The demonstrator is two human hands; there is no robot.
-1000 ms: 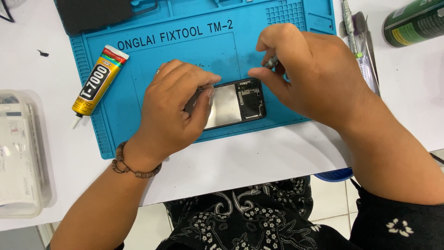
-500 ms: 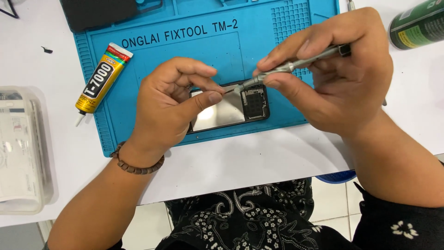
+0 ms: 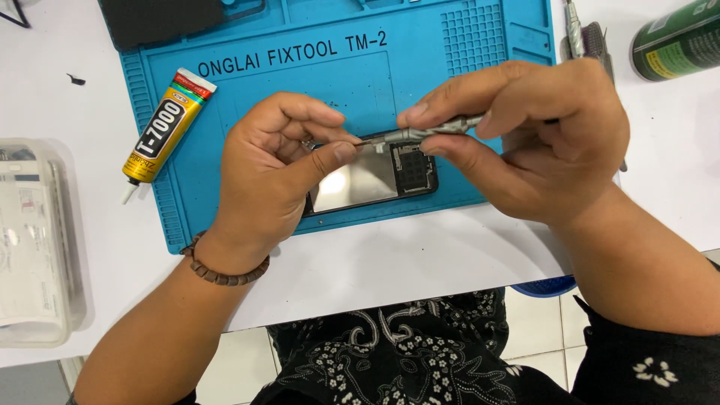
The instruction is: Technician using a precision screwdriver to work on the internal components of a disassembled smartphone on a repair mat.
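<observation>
An opened phone (image 3: pixel 375 180) with a shiny metal plate and dark circuit area lies on a blue repair mat (image 3: pixel 360 82). My left hand (image 3: pixel 274 169) rests on the phone's left end, thumb and forefinger pinched at its top edge. My right hand (image 3: pixel 525 139) holds a thin grey screwdriver (image 3: pixel 420 133) almost level, its tip pointing left and meeting my left fingertips just above the phone. Whether something tiny sits between those fingertips cannot be made out.
A yellow glue tube (image 3: pixel 166 127) lies on the mat's left part. A clear plastic box (image 3: pixel 34 240) stands at the left of the white table (image 3: pixel 420 262). A green can (image 3: pixel 675 37) and metal tools (image 3: pixel 585 34) lie at the top right. A dark pad (image 3: pixel 157 19) sits top left.
My right hand picked up the screwdriver from the right and brought it over the phone. Its tip has moved left to my left fingertips, and the left hand has curled up off the phone.
</observation>
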